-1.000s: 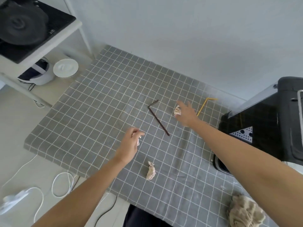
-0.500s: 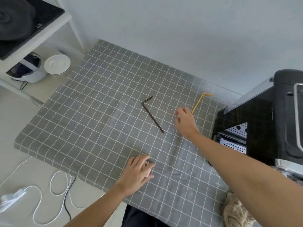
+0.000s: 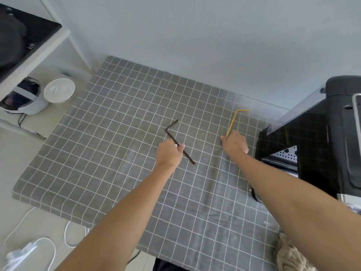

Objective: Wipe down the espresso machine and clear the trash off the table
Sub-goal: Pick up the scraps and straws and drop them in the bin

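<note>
Head view of a table covered by a grey checked tablecloth. The left hand is reaching to the middle of the cloth, its fingers curling around the long leg of a dark brown bent straw, with the thumb lying against the straw; the straw's short bent end is pointing toward the far side and its near end is resting on the cloth just right of the hand. The right hand is lying farther right, its fingers curling down and pinching the near end of a yellow bent straw, whose bent tip is pointing right near the far edge of the cloth. A black espresso machine is standing at the right edge of the table, just beside the right hand. A crumpled beige cloth is lying at the near right corner. On the floor at far left, a white lidded bin is sitting next to a white shelf unit, and white cables are trailing at near left
</note>
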A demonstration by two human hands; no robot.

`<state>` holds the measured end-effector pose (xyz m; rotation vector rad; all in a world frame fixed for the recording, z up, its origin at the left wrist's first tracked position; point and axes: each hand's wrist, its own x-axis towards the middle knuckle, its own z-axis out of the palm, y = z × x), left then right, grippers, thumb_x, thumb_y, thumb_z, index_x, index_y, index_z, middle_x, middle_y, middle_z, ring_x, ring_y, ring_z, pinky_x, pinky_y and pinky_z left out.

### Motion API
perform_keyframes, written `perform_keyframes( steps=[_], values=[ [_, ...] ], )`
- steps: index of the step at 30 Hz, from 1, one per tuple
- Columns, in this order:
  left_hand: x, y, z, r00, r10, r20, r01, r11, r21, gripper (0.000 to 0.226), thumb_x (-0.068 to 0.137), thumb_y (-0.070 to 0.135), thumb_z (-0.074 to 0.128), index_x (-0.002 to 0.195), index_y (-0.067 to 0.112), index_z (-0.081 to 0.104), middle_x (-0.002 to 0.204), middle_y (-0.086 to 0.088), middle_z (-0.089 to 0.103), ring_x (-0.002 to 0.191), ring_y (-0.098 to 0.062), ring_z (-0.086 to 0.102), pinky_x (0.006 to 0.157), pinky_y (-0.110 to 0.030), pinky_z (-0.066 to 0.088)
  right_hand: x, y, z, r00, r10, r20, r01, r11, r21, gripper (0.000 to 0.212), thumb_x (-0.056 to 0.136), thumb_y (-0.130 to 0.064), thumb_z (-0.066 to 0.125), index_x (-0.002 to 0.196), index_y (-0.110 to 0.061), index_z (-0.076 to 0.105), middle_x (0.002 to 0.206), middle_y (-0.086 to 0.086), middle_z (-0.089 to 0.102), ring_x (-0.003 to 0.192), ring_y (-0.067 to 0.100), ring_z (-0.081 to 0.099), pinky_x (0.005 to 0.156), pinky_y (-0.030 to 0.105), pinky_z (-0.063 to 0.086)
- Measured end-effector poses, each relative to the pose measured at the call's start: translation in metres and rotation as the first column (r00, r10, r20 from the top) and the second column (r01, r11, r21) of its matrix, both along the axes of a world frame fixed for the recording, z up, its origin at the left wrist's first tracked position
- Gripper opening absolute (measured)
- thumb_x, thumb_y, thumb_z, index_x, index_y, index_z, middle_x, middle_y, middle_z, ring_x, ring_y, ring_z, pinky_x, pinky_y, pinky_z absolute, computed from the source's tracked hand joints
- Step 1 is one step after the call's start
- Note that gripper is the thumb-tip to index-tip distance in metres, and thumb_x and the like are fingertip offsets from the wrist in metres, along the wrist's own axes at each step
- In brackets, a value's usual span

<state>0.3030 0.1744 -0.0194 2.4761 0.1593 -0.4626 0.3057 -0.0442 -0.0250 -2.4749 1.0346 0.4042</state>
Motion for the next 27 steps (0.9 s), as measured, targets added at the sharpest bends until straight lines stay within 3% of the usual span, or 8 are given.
perform_keyframes(
  steps=[2, 4, 7, 11, 15, 18, 23, 27],
  values=[
    [0.013, -0.014, 0.003, 0.990, 0.026, -0.139, -0.022, 0.999, 0.033, 0.039, 0.090, 0.039, 0.060, 0.082, 0.001, 0.061, 0.080, -0.013, 0.070, 0.066, -0.024, 0.064, 0.046, -0.028, 0.043, -0.001, 0.002, 0.004, 1.000, -0.019, -0.008, 0.019, 1.000, 0.022, 0.033, 0.097, -0.032, 0.057, 0.113, -0.004, 0.064, 0.112, 0.019, 0.067, 0.099, 0.038, 0.066, 0.073, 0.039, 0.050],
    [0.021, -0.022, 0.004, 0.980, 0.034, -0.195, -0.025, 0.998, 0.049, 0.030, 0.090, 0.031, 0.062, 0.083, 0.002, 0.060, 0.082, -0.013, 0.069, 0.067, -0.024, 0.064, 0.048, -0.027, 0.043, -0.006, 0.005, 0.006, 1.000, -0.030, -0.001, 0.030, 0.999, 0.041, 0.031, 0.097, -0.030, 0.055, 0.113, -0.005, 0.064, 0.111, 0.018, 0.067, 0.097, 0.037, 0.065, 0.070, 0.035, 0.048],
    [0.028, -0.028, 0.002, 0.976, 0.011, -0.218, 0.003, 0.998, 0.062, 0.020, 0.089, 0.020, 0.062, 0.088, 0.000, 0.064, 0.089, -0.014, 0.071, 0.077, -0.027, 0.069, 0.052, -0.029, 0.047, -0.021, 0.009, 0.010, 0.997, -0.033, 0.063, 0.028, 0.997, 0.077, 0.027, 0.099, -0.029, 0.047, 0.110, -0.007, 0.059, 0.106, 0.017, 0.067, 0.094, 0.036, 0.064, 0.072, 0.039, 0.051],
    [0.025, -0.025, 0.004, 0.976, -0.010, -0.216, 0.016, 0.999, 0.030, 0.020, 0.089, 0.021, 0.060, 0.088, 0.002, 0.065, 0.086, -0.011, 0.071, 0.068, -0.024, 0.067, 0.043, -0.026, 0.042, -0.044, 0.016, 0.018, 0.986, -0.056, 0.158, 0.020, 0.976, 0.219, 0.018, 0.099, -0.025, 0.048, 0.103, -0.009, 0.056, 0.100, 0.016, 0.067, 0.086, 0.033, 0.064, 0.069, 0.037, 0.052],
    [0.010, -0.017, 0.014, 0.975, -0.083, -0.206, 0.047, 0.984, -0.174, 0.025, 0.088, 0.016, 0.057, 0.068, 0.002, 0.057, 0.066, -0.010, 0.064, 0.059, -0.024, 0.065, 0.047, -0.027, 0.043, -0.065, 0.026, 0.035, 0.978, -0.081, 0.191, 0.010, 0.938, 0.345, 0.020, 0.099, -0.021, 0.051, 0.113, -0.011, 0.062, 0.101, 0.010, 0.071, 0.079, 0.017, 0.066, 0.064, 0.029, 0.054],
    [-0.013, -0.010, 0.029, 0.973, -0.125, -0.193, 0.055, 0.941, -0.334, 0.023, 0.089, 0.013, 0.056, 0.071, 0.001, 0.065, 0.059, -0.008, 0.064, 0.055, -0.021, 0.061, 0.045, -0.026, 0.041, -0.093, 0.033, 0.053, 0.965, -0.138, 0.223, 0.031, 0.906, 0.423, 0.019, 0.096, -0.021, 0.054, 0.105, -0.013, 0.069, 0.094, 0.001, 0.070, 0.064, 0.004, 0.056, 0.051, 0.017, 0.038],
    [-0.069, -0.016, 0.061, 0.936, -0.181, -0.302, 0.023, 0.887, -0.460, 0.014, 0.091, 0.011, 0.053, 0.084, 0.004, 0.063, 0.070, -0.010, 0.070, 0.049, -0.012, 0.057, 0.036, -0.018, 0.036, -0.161, 0.030, 0.077, 0.952, -0.242, 0.185, 0.106, 0.832, 0.545, 0.011, 0.092, -0.016, 0.058, 0.085, -0.021, 0.064, 0.083, 0.003, 0.073, 0.081, 0.028, 0.072, 0.070, 0.040, 0.062],
    [-0.127, -0.039, 0.078, 0.880, -0.297, -0.370, 0.092, 0.872, -0.480, 0.013, 0.091, 0.013, 0.053, 0.082, 0.009, 0.062, 0.063, -0.005, 0.069, 0.057, -0.017, 0.062, 0.043, -0.020, 0.035, -0.230, 0.007, 0.094, 0.956, -0.267, 0.118, 0.125, 0.741, 0.659, 0.012, 0.091, -0.007, 0.058, 0.083, -0.015, 0.063, 0.073, 0.004, 0.070, 0.067, 0.021, 0.072, 0.055, 0.034, 0.061]
  ],
)
